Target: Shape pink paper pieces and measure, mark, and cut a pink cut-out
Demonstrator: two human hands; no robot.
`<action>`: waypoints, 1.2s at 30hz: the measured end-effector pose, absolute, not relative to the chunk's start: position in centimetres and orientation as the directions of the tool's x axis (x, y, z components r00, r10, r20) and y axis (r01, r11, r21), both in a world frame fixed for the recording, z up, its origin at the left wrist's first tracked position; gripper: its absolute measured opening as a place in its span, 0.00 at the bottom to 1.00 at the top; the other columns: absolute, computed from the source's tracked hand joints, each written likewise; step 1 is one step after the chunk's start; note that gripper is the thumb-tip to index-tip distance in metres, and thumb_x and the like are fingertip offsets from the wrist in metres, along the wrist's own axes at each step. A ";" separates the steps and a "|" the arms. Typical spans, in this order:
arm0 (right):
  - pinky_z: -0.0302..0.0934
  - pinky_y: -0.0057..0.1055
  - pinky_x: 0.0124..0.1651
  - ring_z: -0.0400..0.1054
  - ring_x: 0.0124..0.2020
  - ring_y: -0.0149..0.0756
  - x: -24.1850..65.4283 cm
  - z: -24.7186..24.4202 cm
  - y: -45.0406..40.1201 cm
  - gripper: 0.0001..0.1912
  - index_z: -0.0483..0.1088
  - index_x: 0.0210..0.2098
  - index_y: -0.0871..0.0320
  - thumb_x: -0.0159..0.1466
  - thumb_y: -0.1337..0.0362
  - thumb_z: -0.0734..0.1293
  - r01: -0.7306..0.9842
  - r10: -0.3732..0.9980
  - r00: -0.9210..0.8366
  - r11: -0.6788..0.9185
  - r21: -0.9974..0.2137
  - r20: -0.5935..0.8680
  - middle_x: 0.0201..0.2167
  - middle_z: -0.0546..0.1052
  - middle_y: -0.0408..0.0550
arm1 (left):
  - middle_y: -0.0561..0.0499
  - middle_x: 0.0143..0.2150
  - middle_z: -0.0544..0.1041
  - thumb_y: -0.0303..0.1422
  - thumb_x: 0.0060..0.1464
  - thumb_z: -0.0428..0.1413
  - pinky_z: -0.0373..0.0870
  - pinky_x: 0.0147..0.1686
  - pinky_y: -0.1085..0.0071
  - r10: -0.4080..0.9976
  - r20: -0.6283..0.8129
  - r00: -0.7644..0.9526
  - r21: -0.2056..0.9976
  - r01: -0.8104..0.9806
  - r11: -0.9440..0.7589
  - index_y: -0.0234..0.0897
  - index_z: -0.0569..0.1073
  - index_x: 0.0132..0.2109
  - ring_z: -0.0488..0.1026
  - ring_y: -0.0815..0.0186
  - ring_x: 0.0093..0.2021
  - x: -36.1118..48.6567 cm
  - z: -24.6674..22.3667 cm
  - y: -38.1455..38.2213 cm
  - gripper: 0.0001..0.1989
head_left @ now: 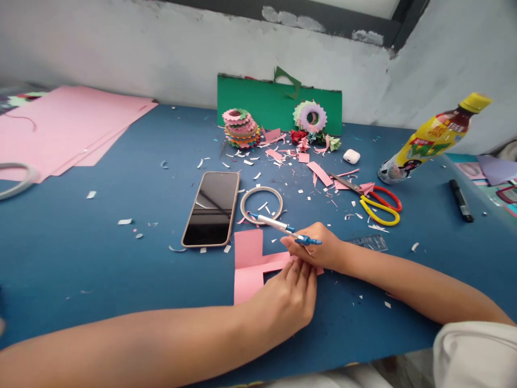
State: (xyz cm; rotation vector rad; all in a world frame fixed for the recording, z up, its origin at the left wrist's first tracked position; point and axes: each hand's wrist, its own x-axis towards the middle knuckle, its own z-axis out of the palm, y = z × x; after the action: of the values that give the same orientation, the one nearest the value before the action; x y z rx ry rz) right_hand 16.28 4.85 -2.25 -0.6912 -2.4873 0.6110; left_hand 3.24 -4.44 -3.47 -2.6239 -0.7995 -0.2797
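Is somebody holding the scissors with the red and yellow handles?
No, the scissors lie on the blue table, while the left hand and right hand are both at the pink paper.

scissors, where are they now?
Head view, right of centre: the scissors lie on the blue table beyond the right hand, just in front of the yellow bottle and beside pink paper scraps.

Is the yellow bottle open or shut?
Shut. A yellow cap sits on top of the bottle. I can't tell how tightly it's screwed on.
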 end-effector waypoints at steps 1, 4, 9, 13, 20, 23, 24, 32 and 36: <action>0.50 0.22 0.20 0.61 0.15 0.25 16.4 -2.2 4.9 0.28 0.65 0.18 0.60 0.68 0.56 0.50 0.354 0.577 -0.753 0.760 -0.545 0.316 0.13 0.69 0.44 | 0.32 0.46 0.76 0.21 0.54 0.45 0.68 0.48 0.60 0.495 0.295 0.818 -0.298 0.571 -0.765 0.19 0.70 0.49 0.75 0.55 0.45 3.2 -3.5 -4.4 0.17; 0.54 0.22 0.21 0.62 0.16 0.25 17.1 -2.0 4.9 0.28 0.67 0.19 0.60 0.68 0.52 0.51 0.348 0.656 -0.680 0.683 -0.643 0.328 0.14 0.69 0.43 | 0.31 0.48 0.74 0.21 0.54 0.47 0.67 0.49 0.60 0.493 0.281 0.823 -0.308 0.564 -0.766 0.18 0.69 0.50 0.74 0.54 0.47 3.3 -3.5 -4.4 0.17; 0.56 0.21 0.22 0.61 0.15 0.24 19.4 -2.0 4.9 0.24 0.69 0.21 0.60 0.67 0.55 0.55 0.347 0.772 -0.508 0.590 -0.729 0.382 0.12 0.66 0.40 | 0.31 0.49 0.73 0.26 0.55 0.49 0.68 0.49 0.61 0.489 0.301 0.819 -0.321 0.570 -0.757 0.18 0.69 0.51 0.73 0.52 0.49 3.3 -3.7 -4.4 0.18; 0.55 0.22 0.22 0.59 0.15 0.24 20.4 -2.5 4.8 0.26 0.66 0.18 0.60 0.67 0.55 0.53 0.409 0.739 -0.577 0.630 -0.660 0.348 0.12 0.65 0.40 | 0.32 0.48 0.74 0.26 0.55 0.50 0.69 0.47 0.62 0.484 0.317 0.816 -0.321 0.572 -0.755 0.17 0.69 0.50 0.73 0.52 0.49 3.3 -3.8 -4.3 0.18; 0.50 0.24 0.21 0.56 0.14 0.24 20.3 -2.9 4.8 0.28 0.65 0.18 0.60 0.68 0.55 0.51 0.442 0.707 -0.622 0.671 -0.595 0.336 0.11 0.65 0.41 | 0.34 0.49 0.74 0.25 0.54 0.49 0.71 0.46 0.63 0.484 0.304 0.820 -0.318 0.567 -0.760 0.18 0.70 0.50 0.73 0.53 0.49 3.3 -3.5 -4.1 0.18; 0.50 0.24 0.21 0.56 0.14 0.24 20.3 -2.9 4.8 0.28 0.65 0.17 0.59 0.68 0.55 0.51 0.451 0.709 -0.615 0.675 -0.584 0.345 0.11 0.65 0.41 | 0.34 0.49 0.74 0.26 0.54 0.50 0.72 0.46 0.63 0.485 0.309 0.818 -0.315 0.569 -0.759 0.18 0.70 0.50 0.73 0.53 0.49 3.2 -3.5 -4.1 0.18; 0.50 0.24 0.20 0.56 0.14 0.24 20.3 -2.8 4.8 0.28 0.65 0.17 0.59 0.68 0.55 0.51 0.449 0.704 -0.618 0.681 -0.578 0.349 0.11 0.65 0.41 | 0.34 0.49 0.74 0.26 0.54 0.50 0.72 0.46 0.63 0.484 0.310 0.818 -0.315 0.569 -0.760 0.18 0.70 0.50 0.73 0.53 0.48 3.2 -3.5 -4.1 0.18; 0.48 0.23 0.19 0.57 0.13 0.23 20.3 -2.5 4.8 0.26 0.64 0.17 0.60 0.68 0.59 0.52 0.425 0.647 -0.635 0.749 -0.509 0.422 0.11 0.65 0.41 | 0.34 0.49 0.74 0.25 0.54 0.50 0.71 0.47 0.63 0.485 0.312 0.817 -0.315 0.570 -0.759 0.18 0.70 0.49 0.73 0.53 0.48 3.3 -3.4 -4.0 0.17; 0.47 0.24 0.19 0.56 0.13 0.23 20.2 -2.5 4.8 0.25 0.61 0.15 0.59 0.68 0.61 0.53 0.414 0.601 -0.645 0.794 -0.445 0.472 0.11 0.65 0.41 | 0.33 0.49 0.74 0.25 0.54 0.49 0.71 0.47 0.63 0.479 0.298 0.826 -0.320 0.559 -0.765 0.18 0.70 0.50 0.73 0.53 0.49 3.3 -3.3 -4.0 0.18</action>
State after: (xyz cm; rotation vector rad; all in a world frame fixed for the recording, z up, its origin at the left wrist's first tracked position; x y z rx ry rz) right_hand 20.19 4.85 -2.53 -0.7488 -2.3605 0.3951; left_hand 3.29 -4.04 -3.34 -2.6096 -0.7766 -0.2782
